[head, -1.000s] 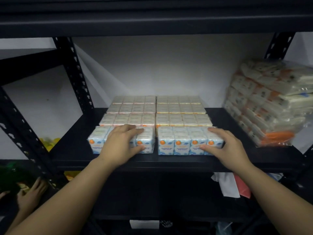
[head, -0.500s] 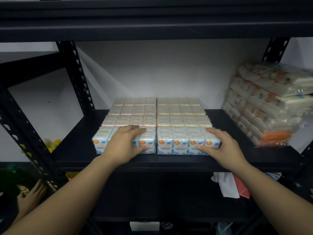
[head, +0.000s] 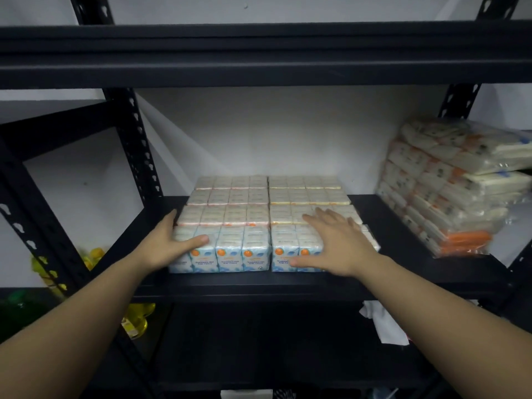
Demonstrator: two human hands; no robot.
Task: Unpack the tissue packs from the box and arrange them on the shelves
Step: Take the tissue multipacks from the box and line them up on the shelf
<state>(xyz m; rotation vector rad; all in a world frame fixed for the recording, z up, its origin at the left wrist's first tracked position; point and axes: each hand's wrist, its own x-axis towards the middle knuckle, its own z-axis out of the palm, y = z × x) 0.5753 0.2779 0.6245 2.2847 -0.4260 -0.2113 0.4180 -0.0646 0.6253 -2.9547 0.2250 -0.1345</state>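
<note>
Our tissue packs (head: 230, 220) sit in tidy rows mid-shelf (head: 403, 269). Our left hand (head: 165, 244) cups the front-left corner, thumb across its face; our right hand (head: 335, 243) lies flat, fingers straight, on top. A white wall (head: 273, 133) backs the black rack.

A black metal shelving rack (head: 259, 53) with keyhole-slotted uprights (head: 138, 156) stands against a plain white wall (head: 273, 133) (brightest at twelve o'clock); dim shadow fills the lower shelf at six o'clock.
</note>
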